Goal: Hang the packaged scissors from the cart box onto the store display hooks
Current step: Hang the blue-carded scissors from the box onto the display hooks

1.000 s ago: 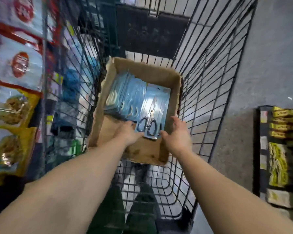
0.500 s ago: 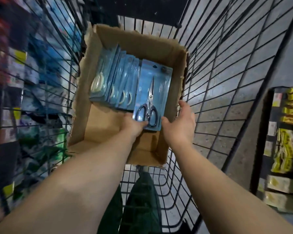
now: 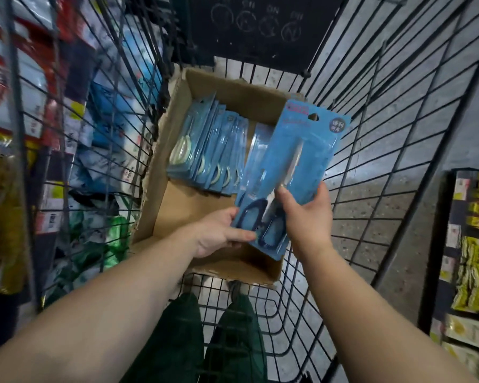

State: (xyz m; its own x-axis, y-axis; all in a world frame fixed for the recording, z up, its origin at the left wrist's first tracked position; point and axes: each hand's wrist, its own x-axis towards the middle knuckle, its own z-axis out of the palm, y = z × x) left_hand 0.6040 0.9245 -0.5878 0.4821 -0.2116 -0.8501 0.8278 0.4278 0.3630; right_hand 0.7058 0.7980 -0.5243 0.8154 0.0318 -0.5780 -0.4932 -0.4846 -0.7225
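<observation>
A blue carded pack of dark-handled scissors (image 3: 302,150) is raised above the cardboard box (image 3: 177,194) inside the wire cart. My right hand (image 3: 307,217) grips the pack's lower right part, thumb on its front. My left hand (image 3: 219,233) pinches its lower left corner. Another pack seems to lie right behind the raised one. Several more blue scissor packs (image 3: 208,153) stand in a leaning row in the box's far left part.
The black wire cart (image 3: 371,150) walls rise on both sides. Store shelves with bagged goods (image 3: 9,111) run along the left. A rack of yellow packets (image 3: 473,244) stands at the right. My green trouser legs (image 3: 205,338) show below the cart.
Both hands have lifted the front scissor pack up and to the right, out of the box. It lay on the row of packs before.
</observation>
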